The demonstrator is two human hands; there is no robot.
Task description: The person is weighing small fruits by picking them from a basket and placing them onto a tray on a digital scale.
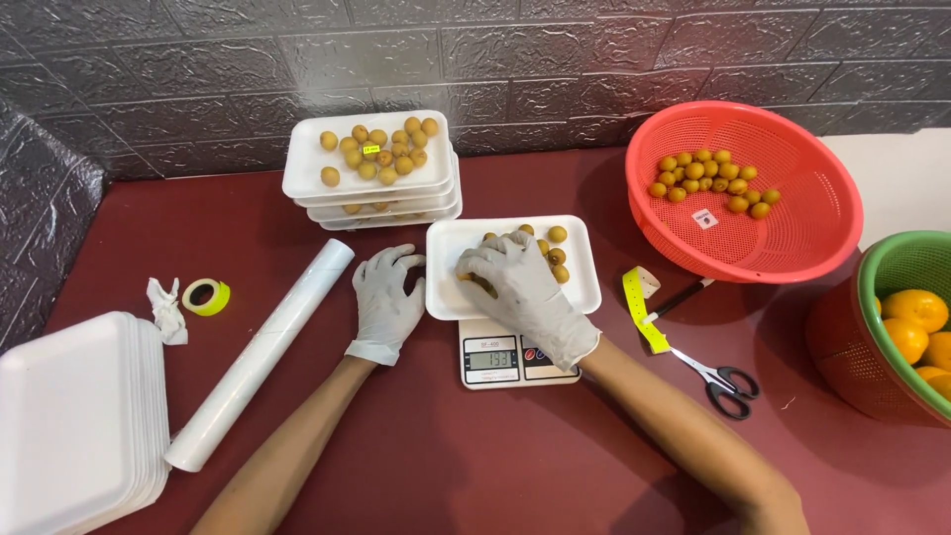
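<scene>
Small tan fruits (557, 245), light, round and apt to roll, lie in a thin foam tray (584, 287) on a scale (503, 362). The right hand (523, 287) is cupped over them, apparently pinching one; the left hand (384, 297) rests unclenched at the tray's edge, where the tray is best supported.

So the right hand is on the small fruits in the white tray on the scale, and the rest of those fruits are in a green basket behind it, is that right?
Not quite. The head view shows the right hand on the small fruits in the white tray on the scale, but the rest of those fruits sit in the red basket. The green basket holds oranges.
</scene>
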